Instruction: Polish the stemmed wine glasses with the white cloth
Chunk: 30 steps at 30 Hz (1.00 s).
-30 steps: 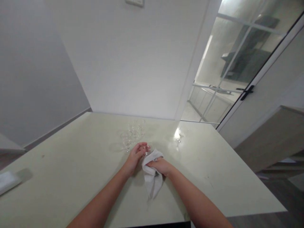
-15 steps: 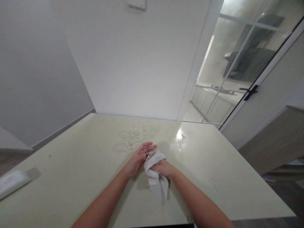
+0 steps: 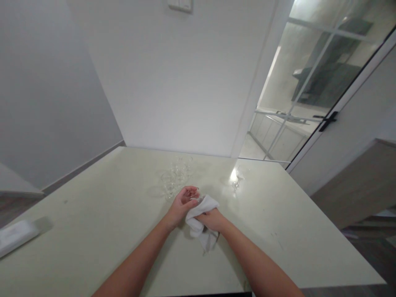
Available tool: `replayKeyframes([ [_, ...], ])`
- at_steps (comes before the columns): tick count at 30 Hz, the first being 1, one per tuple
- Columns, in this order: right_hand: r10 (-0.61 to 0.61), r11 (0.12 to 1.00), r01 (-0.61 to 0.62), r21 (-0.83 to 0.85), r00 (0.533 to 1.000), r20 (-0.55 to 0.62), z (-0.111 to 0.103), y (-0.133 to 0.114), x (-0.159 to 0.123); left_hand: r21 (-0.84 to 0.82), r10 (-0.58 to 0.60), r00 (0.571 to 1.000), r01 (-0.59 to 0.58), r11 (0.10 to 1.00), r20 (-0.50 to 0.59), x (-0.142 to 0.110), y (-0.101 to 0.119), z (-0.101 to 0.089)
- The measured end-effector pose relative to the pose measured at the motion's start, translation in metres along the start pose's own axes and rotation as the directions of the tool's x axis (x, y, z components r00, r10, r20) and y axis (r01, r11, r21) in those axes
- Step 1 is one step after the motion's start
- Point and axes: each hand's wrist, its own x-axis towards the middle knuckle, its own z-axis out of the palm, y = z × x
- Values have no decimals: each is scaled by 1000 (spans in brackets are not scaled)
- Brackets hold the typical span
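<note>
Over the near middle of the table, my left hand (image 3: 183, 205) curls its fingers around a clear glass (image 3: 195, 196), which is mostly covered by fingers and fabric. My right hand (image 3: 211, 218) grips a white cloth (image 3: 198, 225) and presses it against the glass. A loose corner of the cloth hangs below the hand. Just beyond my left hand stand several clear glasses (image 3: 177, 175). Off to the right, a single stemmed glass (image 3: 237, 180) stands by a bright reflection.
The pale glossy table (image 3: 102, 214) reaches to the white wall (image 3: 185, 82). At its left edge lies a white box-like object (image 3: 18, 237). A glazed door with a black handle (image 3: 328, 121) is at the right.
My left fingers have closed further around the glass. The cloth has bunched up and its hanging corner has risen and shifted left. My right hand has barely moved.
</note>
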Motion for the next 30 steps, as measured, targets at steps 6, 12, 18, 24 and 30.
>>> replayKeyframes([
  [6,101,991,-112,67,984,150,-9,-5,-4,-39,-63,982,71,997,177,-3,5,-5],
  [12,21,999,-25,39,997,81,-7,1,-5,10,-37,984,36,999,177,-2,4,-5],
  [18,86,996,-87,-11,996,-31,-7,16,-2,150,35,998,-28,988,-43,4,-3,-1],
  [24,84,996,-82,-43,995,45,-14,10,-2,74,58,994,-52,996,-90,5,-3,-7],
  [30,93,996,-93,-2,995,35,-17,13,-1,134,105,984,-86,987,-141,5,-3,-6],
])
